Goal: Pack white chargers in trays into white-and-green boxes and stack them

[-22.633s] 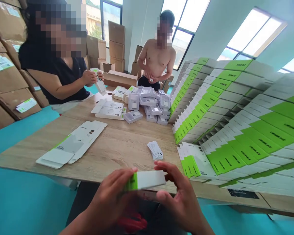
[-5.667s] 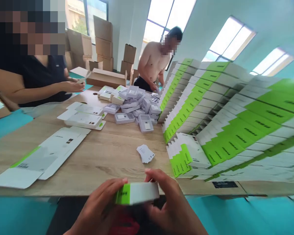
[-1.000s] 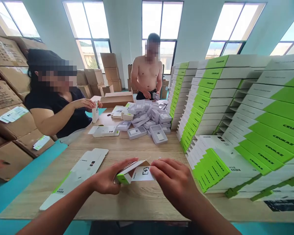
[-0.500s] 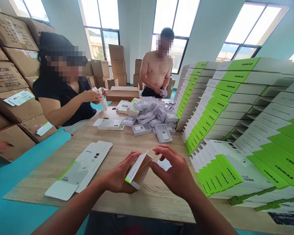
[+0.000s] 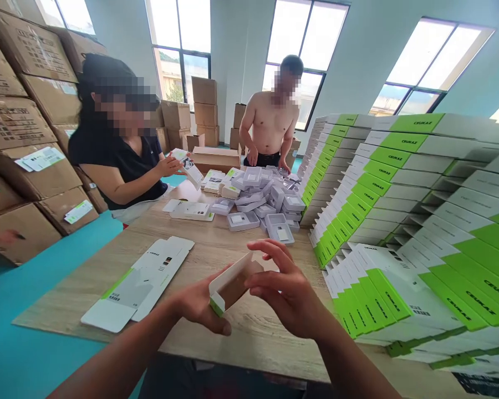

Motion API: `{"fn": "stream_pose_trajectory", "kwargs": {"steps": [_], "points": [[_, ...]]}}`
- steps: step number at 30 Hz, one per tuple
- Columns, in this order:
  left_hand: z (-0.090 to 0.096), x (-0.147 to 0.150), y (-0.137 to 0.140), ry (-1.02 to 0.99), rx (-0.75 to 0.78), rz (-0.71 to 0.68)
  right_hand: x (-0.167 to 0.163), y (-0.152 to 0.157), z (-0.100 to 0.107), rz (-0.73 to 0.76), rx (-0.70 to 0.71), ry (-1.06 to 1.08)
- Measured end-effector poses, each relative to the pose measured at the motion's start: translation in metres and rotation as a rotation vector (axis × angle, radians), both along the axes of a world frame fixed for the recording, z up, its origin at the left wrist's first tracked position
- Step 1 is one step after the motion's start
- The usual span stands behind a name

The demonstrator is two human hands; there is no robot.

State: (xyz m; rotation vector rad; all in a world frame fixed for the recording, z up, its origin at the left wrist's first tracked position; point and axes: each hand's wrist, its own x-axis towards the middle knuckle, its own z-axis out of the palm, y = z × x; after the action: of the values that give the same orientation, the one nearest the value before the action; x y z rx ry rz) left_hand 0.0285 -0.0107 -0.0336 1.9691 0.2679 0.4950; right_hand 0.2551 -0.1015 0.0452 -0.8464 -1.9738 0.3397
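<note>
A small white and green carton (image 5: 229, 277) is in my left hand (image 5: 200, 306), whose fingers wrap around its side and underside. Its open end faces me and shows a brown cardboard inside. My right hand (image 5: 289, 291) is at the carton's right edge, fingers bent over the opening and gripping a flap; part of the flap is hidden behind them. To the left, a flattened white carton (image 5: 149, 277) with a green stripe lies on the wooden table (image 5: 187, 346).
Tall stacks of white and green boxes (image 5: 357, 205) stand at the right. Clear plastic trays (image 5: 266, 194) are heaped at the table's far middle. Across on the left, a co-worker (image 5: 116, 144) handles a carton; another person (image 5: 272, 122) stands behind the heap. Brown shipping boxes (image 5: 33, 138) line the left.
My hands have turned the carton so its open end faces me more, and my right fingers have closed in on its edge. The standing person's hands have lowered and parted.
</note>
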Motion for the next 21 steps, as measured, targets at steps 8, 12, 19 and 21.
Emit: {"fn": "stream_pose_trajectory", "kwargs": {"steps": [8, 12, 19, 21], "points": [[0.007, 0.000, -0.008, 0.040, 0.194, 0.084, -0.009, 0.008, -0.013, -0.149, -0.667, 0.596], [0.001, 0.000, -0.008, 0.082, 0.198, 0.074, -0.020, 0.010, -0.018, -0.149, -0.914, 0.878], [-0.002, 0.003, -0.015, 0.125, 0.175, 0.407, -0.049, -0.031, -0.051, -0.420, 0.194, 0.086], [-0.001, 0.005, -0.017, 0.101, 0.199, 0.445, -0.053, -0.037, -0.063, -0.418, 0.448, -0.085]]}}
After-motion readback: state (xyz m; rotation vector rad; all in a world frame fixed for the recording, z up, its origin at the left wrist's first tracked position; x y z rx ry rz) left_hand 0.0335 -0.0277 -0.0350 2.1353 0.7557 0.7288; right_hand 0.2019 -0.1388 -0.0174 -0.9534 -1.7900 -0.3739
